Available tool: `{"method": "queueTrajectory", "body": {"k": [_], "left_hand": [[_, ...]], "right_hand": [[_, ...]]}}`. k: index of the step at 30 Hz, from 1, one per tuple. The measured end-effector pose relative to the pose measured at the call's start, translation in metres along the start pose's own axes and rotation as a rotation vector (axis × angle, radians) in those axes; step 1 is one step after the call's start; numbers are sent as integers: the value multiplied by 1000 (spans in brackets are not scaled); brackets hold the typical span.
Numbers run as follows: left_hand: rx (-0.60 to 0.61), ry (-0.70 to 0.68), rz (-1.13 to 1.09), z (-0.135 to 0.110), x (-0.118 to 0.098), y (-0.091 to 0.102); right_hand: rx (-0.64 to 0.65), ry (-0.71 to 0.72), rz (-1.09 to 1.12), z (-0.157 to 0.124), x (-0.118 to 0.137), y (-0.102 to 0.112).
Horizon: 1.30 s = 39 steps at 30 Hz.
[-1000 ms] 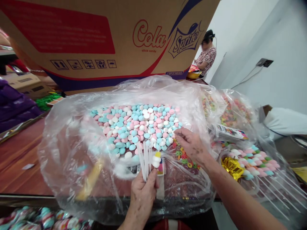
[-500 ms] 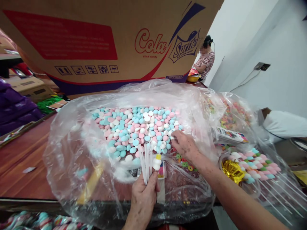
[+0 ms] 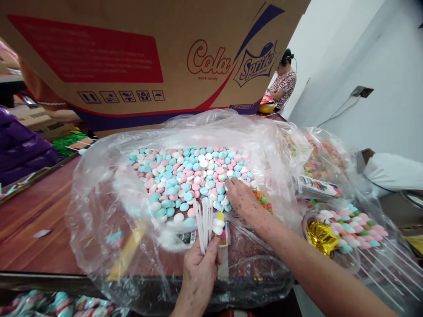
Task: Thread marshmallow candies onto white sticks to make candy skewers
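Observation:
My left hand [image 3: 201,268] is closed around a bundle of thin white sticks [image 3: 205,222] standing upright. One stick at the bundle's right side carries white candies and a yellow one [image 3: 220,216]. My right hand [image 3: 243,198] is at the right edge of a heap of pink, blue and white round candies [image 3: 185,176], its fingers drawn together. A whitish piece, seemingly a candy, shows at its fingertips, partly hidden. The heap lies in a wide clear plastic bag [image 3: 109,251] spread over the table. Small colourful ring candies [image 3: 262,200] lie just beyond my right wrist.
Behind the bag stands a large cardboard box [image 3: 132,53]. To the right are finished candy skewers [image 3: 357,226], gold twist ties [image 3: 320,237], a packet stack [image 3: 319,187] and bagged candies [image 3: 310,154]. A person [image 3: 282,83] sits in the background.
My right hand has moved left across the candy heap, nearer the sticks, uncovering more ring candies behind its wrist. My left hand keeps hold of the stick bundle, almost in place.

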<state>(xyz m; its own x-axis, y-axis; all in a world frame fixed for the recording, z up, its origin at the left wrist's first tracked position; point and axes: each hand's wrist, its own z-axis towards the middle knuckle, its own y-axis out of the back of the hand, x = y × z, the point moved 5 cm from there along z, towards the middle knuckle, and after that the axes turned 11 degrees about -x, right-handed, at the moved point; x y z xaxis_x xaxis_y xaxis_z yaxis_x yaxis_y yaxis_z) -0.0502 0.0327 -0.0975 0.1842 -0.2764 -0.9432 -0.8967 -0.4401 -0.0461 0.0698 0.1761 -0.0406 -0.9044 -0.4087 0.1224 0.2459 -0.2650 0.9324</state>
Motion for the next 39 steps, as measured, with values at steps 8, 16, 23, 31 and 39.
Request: {"method": "queueTrajectory", "body": {"k": [8,16,23,31,39], "left_hand": [[-42,-66,34,-1,-7,-1],[30,-149,148,4,-4,-2],[69,-169,187,7,3,-2],[64,-197,226,6,0,-3],[75,-230,288,4,-7,-3]], "right_hand": [[-100,-325,631,-8,-36,16],[80,-799,1573,-31,-36,24],[120,-830,1587,-30,-29,27],[115,-824,1541,-32,-28,28],[104,-722,1455,-34,-33,20]]}}
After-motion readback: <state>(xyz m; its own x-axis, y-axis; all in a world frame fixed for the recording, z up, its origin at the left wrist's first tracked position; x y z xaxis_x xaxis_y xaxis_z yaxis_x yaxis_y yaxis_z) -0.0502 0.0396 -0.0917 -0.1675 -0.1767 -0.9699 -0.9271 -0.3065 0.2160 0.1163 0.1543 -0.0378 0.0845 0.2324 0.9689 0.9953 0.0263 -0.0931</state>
